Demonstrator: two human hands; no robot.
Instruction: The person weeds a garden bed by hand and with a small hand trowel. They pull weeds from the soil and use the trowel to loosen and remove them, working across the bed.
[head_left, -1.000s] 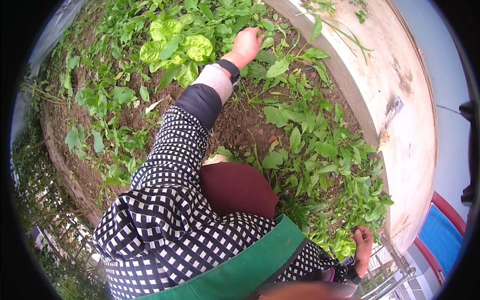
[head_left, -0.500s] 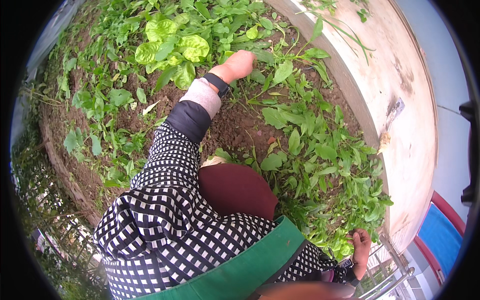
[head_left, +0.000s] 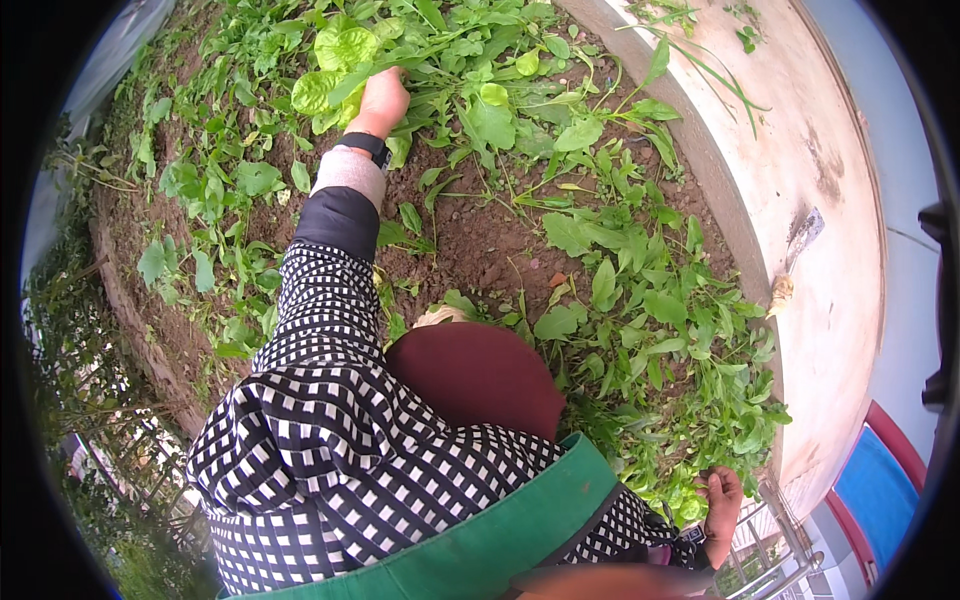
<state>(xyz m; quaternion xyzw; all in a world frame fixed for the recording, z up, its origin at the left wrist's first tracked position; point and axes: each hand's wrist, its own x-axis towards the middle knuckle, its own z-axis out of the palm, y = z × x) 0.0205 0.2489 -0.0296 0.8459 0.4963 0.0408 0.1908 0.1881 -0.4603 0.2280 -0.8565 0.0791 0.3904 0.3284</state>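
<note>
My left hand (head_left: 383, 103), with a dark band at the wrist, reaches into the far part of the planted bed. It is closed beside a pale green lettuce (head_left: 335, 75); its fingertips are hidden, and whatever they grip does not show. Low on the right, my right hand (head_left: 722, 503) has its fingers curled around light green leafy greens (head_left: 686, 500), which partly cover the fingertips. Broad-leaved green plants (head_left: 640, 300) grow thickly between the hands, and bare brown soil (head_left: 460, 235) shows below my left hand.
A pale concrete ledge (head_left: 815, 240) borders the bed on the right. On it lie a small trowel-like tool (head_left: 795, 250) and some loose greens (head_left: 750, 38). Metal railings (head_left: 790, 535) stand at the lower right. My dark red-clad knee (head_left: 475, 375) juts over the soil.
My left hand has moved left and farther away, from the leaves right of the lettuce to the lettuce itself. Leaves it covered before now show. The right hand stays nearly in place.
</note>
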